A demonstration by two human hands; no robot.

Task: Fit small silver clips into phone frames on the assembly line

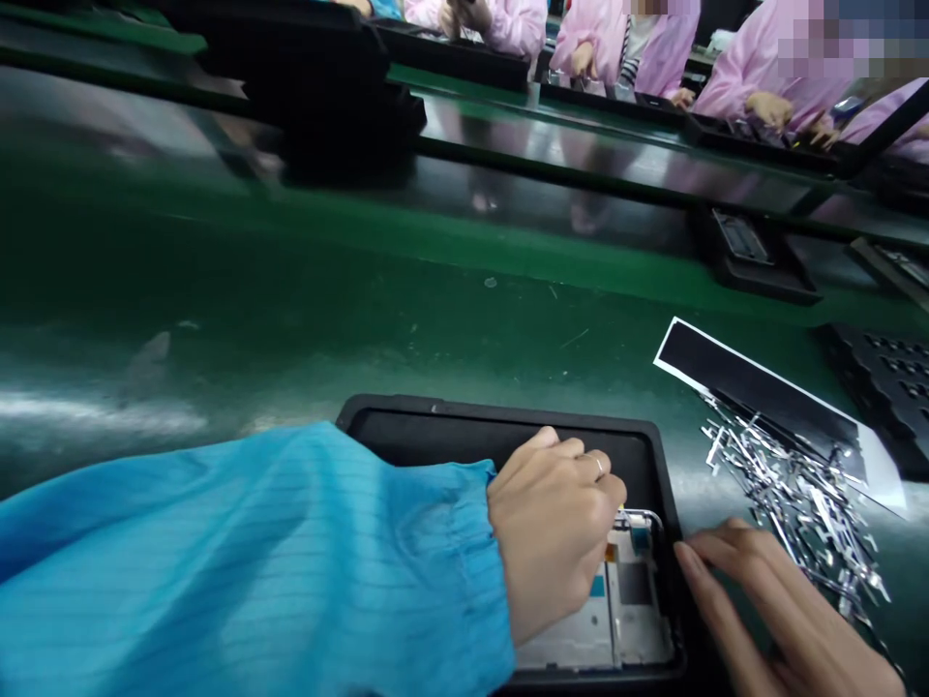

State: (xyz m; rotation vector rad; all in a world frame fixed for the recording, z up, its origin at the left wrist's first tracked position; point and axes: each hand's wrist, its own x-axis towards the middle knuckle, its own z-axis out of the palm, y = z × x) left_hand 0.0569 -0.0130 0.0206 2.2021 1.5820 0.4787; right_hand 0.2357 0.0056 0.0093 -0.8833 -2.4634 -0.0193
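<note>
glossy green belt (290, 319), matt black plastic tray (450, 426), shiny metal strips (798, 494), striped blue cloth sleeve (254, 561)

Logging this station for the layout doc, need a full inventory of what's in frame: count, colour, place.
black tray: 1, black, bottom centre on the belt, under both hands
device frame: 1, silver-grey with small blue and orange parts, in the tray's right end
metal strips: a loose pile, count unclear, silver, right of the tray
black sheet: 1, black on white backing, under and behind the pile
conveyor belt: 1, green, across the middle
far trays: several, black, along the far side
perforated tray: 1, black, right edge
co-workers: at least three, pink coats, top right
blue sleeve: 1, bottom left
left hand: 1, fingers curled on the device frame
right hand: 1, flat on the tray's right rim
</note>
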